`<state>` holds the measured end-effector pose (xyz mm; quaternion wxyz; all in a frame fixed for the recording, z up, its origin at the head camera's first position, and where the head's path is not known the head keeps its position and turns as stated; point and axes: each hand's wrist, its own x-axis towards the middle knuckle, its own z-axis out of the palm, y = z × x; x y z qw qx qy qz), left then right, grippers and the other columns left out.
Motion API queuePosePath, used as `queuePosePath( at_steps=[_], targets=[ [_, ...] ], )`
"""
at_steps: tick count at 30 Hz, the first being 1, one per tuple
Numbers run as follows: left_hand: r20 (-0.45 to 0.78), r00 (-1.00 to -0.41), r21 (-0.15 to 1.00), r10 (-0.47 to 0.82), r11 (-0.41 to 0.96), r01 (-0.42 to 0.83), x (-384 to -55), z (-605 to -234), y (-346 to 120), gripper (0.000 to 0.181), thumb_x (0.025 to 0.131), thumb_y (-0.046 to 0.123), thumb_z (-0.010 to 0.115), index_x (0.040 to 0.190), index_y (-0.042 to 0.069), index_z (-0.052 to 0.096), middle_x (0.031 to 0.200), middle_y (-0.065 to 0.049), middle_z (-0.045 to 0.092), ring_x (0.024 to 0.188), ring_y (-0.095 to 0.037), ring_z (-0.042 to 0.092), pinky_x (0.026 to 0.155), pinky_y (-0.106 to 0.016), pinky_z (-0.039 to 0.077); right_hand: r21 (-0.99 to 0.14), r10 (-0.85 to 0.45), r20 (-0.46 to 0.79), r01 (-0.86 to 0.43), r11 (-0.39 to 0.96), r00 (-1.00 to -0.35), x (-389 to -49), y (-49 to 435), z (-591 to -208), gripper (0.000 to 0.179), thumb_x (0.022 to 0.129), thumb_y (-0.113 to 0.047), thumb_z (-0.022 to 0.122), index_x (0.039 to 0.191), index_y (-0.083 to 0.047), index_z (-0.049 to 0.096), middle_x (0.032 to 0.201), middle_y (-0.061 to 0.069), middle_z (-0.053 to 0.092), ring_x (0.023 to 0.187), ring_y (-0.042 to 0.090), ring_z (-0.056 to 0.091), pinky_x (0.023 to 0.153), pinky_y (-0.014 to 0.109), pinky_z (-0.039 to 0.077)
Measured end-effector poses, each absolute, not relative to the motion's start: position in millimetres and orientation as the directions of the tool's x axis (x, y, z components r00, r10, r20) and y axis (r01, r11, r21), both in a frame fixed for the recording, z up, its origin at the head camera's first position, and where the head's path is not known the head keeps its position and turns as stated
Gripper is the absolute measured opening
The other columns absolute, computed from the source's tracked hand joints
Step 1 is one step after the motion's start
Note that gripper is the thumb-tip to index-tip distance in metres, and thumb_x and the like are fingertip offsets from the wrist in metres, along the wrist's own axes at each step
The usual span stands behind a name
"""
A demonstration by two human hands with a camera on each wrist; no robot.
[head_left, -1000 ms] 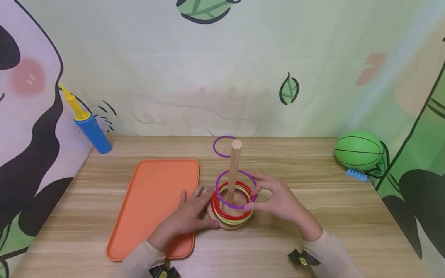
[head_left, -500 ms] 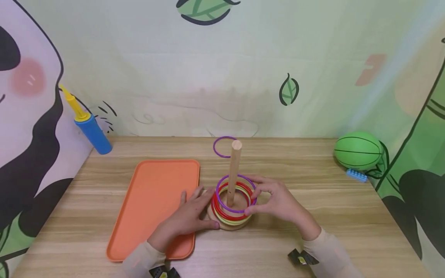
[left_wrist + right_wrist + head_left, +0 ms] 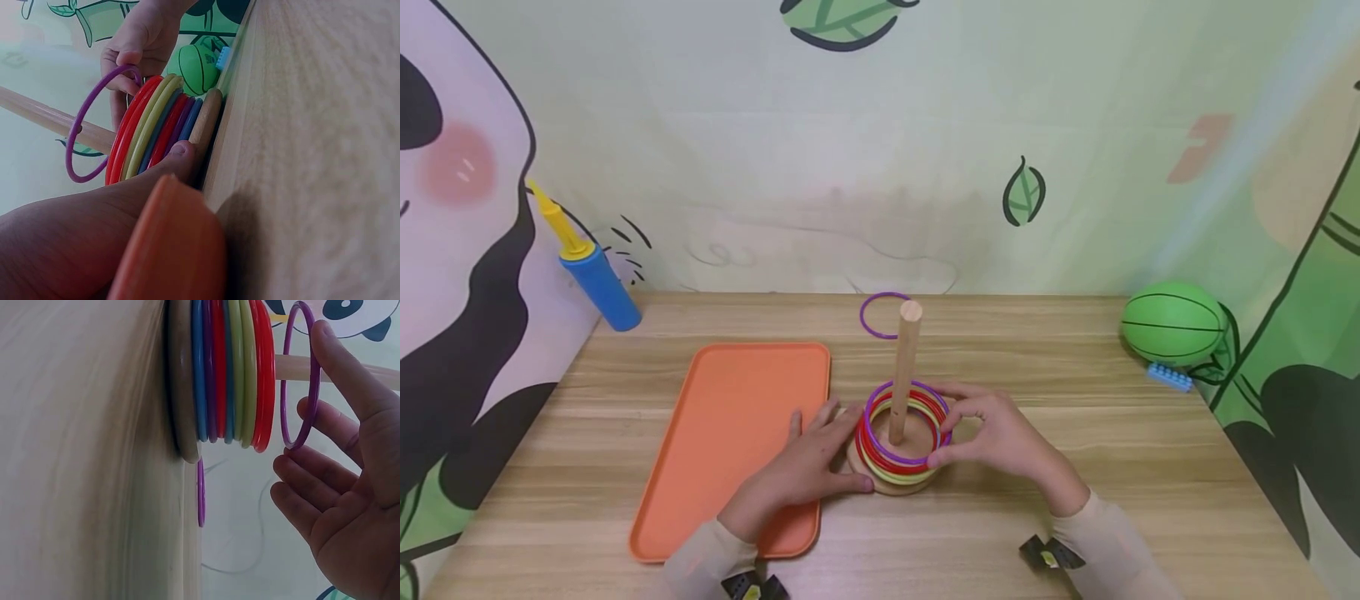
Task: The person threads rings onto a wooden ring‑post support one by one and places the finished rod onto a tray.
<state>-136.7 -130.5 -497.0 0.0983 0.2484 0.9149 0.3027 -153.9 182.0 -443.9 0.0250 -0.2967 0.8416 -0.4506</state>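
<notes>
A wooden ring-toss stand has an upright post (image 3: 906,367) and a round base (image 3: 895,491). Stacked on its base are several rings in blue, purple, red and yellow, with red rings (image 3: 265,381) on top. My right hand (image 3: 1000,429) pinches a purple ring (image 3: 315,381) between thumb and fingers. That ring encircles the post and sits a little above the stack, slightly tilted, as both wrist views show. From the left side, my left hand (image 3: 801,464) rests against the stand, fingers spread, thumb touching the base's edge.
An orange tray (image 3: 737,433) lies left of the stand, under the left forearm. Behind the post lies another purple ring (image 3: 862,321). A blue and yellow pump (image 3: 598,287) leans at the back left; a green ball (image 3: 1174,323) and blue brick (image 3: 1169,377) are at the back right.
My right hand has lowered the purple ring along the post, closer to the stack. The left hand has stayed at the base.
</notes>
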Motion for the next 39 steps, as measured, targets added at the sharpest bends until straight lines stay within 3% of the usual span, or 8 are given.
queuePosePath(
  at_steps=[10, 19, 27, 35, 39],
  targets=[
    [-0.018, -0.857, 0.594, 0.516, 0.695, 0.406, -137.4, -498.9, -130.8, 0.108, 0.086, 0.062, 0.081, 0.168, 0.014, 0.030, 0.170, -0.005, 0.035, 0.162, -0.039, 0.008, 0.119, -0.074, -0.013, -0.742, -0.539, 0.209, -0.491, 0.456, -0.816, -156.2, 183.0, -449.0, 0.029, 0.067, -0.036, 0.101, 0.078, -0.029, 0.076, 0.146, 0.005, 0.065, 0.136, 0.032, 0.059, 0.116, 0.055, 0.043],
    [-0.026, -0.858, 0.591, 0.514, 0.700, 0.401, -137.2, -497.8, -131.1, 0.109, 0.085, 0.062, 0.081, 0.168, 0.013, 0.030, 0.170, -0.005, 0.035, 0.162, -0.039, 0.008, 0.119, -0.075, -0.012, -0.695, -0.573, 0.202, -0.529, 0.487, -0.794, -158.5, 184.1, -453.5, 0.038, 0.072, -0.038, 0.098, 0.097, -0.016, 0.080, 0.145, 0.012, 0.064, 0.136, 0.037, 0.058, 0.114, 0.062, 0.042],
    [-0.036, -0.855, 0.588, 0.517, 0.703, 0.400, -136.8, -497.9, -131.2, 0.109, 0.086, 0.064, 0.079, 0.168, 0.014, 0.028, 0.172, -0.003, 0.032, 0.163, -0.036, 0.005, 0.118, -0.074, -0.015, -0.687, -0.586, 0.196, -0.536, 0.490, -0.786, -157.0, 184.1, -453.4, 0.044, 0.072, -0.038, 0.098, 0.104, -0.014, 0.078, 0.151, 0.013, 0.059, 0.140, 0.040, 0.054, 0.114, 0.066, 0.039],
    [-0.035, -0.855, 0.596, 0.517, 0.698, 0.398, -137.2, -497.8, -130.7, 0.109, 0.086, 0.063, 0.080, 0.168, 0.012, 0.029, 0.171, -0.005, 0.033, 0.162, -0.038, 0.005, 0.118, -0.074, -0.015, -0.715, -0.569, 0.186, -0.508, 0.481, -0.801, -160.3, 186.1, -457.8, 0.055, 0.073, -0.035, 0.098, 0.118, -0.012, 0.076, 0.154, 0.009, 0.058, 0.143, 0.035, 0.052, 0.117, 0.060, 0.038],
    [-0.032, -0.854, 0.593, 0.519, 0.698, 0.401, -137.7, -498.2, -130.8, 0.109, 0.086, 0.063, 0.080, 0.168, 0.012, 0.029, 0.171, -0.005, 0.034, 0.162, -0.038, 0.006, 0.118, -0.074, -0.014, -0.720, -0.559, 0.188, -0.500, 0.481, -0.808, -161.5, 187.0, -458.7, 0.056, 0.077, -0.033, 0.096, 0.123, -0.010, 0.074, 0.154, 0.014, 0.057, 0.143, 0.039, 0.051, 0.116, 0.063, 0.038]
  ],
)
